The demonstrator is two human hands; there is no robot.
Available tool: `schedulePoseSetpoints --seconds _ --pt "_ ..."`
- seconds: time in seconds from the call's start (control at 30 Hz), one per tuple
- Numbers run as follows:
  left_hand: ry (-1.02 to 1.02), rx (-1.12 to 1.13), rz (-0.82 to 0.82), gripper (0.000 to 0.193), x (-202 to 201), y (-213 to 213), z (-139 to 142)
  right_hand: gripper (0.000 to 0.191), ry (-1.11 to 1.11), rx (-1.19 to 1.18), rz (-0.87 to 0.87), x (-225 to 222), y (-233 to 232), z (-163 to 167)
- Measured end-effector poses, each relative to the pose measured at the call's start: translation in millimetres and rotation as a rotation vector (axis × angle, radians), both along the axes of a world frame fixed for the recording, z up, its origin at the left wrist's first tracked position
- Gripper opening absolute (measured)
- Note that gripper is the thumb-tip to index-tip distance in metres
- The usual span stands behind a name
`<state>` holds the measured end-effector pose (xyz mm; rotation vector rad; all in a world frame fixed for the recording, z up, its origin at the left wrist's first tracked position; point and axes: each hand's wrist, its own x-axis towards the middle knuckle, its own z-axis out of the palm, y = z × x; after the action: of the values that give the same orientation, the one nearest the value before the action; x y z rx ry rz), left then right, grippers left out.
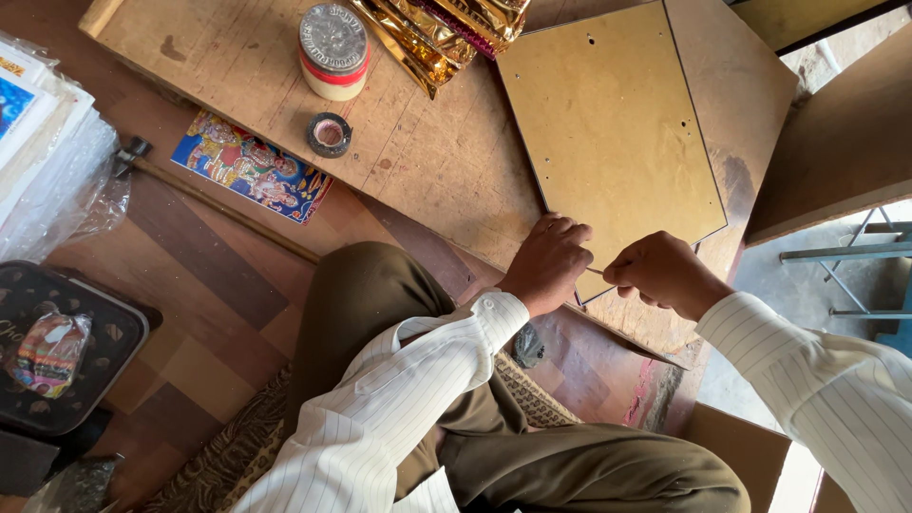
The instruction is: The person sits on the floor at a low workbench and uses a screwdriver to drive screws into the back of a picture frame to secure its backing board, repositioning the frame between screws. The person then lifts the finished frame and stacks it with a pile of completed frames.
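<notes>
Both hands are meeting at the near corner of a tan backing board (608, 123) that is lying flat on a low wooden work table (418, 161). His left hand (549, 263) is curled closed with its knuckles resting on the board's edge, and his right hand (662, 274) is pinched shut just beside it. Between them a thin, pale strip (595, 271) is showing, too small for me to say whether it is a pin, a wire or a sliver of tape; each hand seems to be gripping one end. The board has a dark border line and a few small holes near its edges.

From where I am standing, doing this well looks like a matter of keeping the left hand bearing down so the board is not sliding, while the right is working in short, controlled pulls close to the corner. Too sharp a tug could, I judge, snap the strip or chip the board's edge.

Further up the table a round tin with a red band (333, 49), a small roll of tape (329, 134) and crumpled gold foil wrapping (442, 28) are sitting well apart from the hands. A colourful printed picture (252, 166) is lying on the floor beside the table.
</notes>
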<state>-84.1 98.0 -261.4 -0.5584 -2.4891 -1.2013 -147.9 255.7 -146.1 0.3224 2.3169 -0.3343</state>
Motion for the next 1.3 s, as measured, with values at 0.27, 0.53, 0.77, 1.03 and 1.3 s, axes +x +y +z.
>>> schedulePoseSetpoints --seconds 0.27,0.53,0.77,1.03,1.3 --pt "-0.008 -0.005 -0.008 0.009 0 -1 3 0.023 -0.04 -0.063 -0.14 2 -5 5" --pt "-0.009 0.212 0.1 0.024 3 -2 10 0.028 0.289 -0.139 0.087 40 37 27" --pt "-0.69 0.686 0.397 0.069 7 15 9 0.024 0.817 -0.75 -0.684 123 116 -29" --pt "-0.531 0.71 0.474 0.105 4 58 -18 0.016 0.717 -0.333 -0.019 182 81 -104" --pt "-0.504 0.477 0.304 0.108 -37 -30 -23 0.019 0.504 -0.016 0.524 176 42 -131"
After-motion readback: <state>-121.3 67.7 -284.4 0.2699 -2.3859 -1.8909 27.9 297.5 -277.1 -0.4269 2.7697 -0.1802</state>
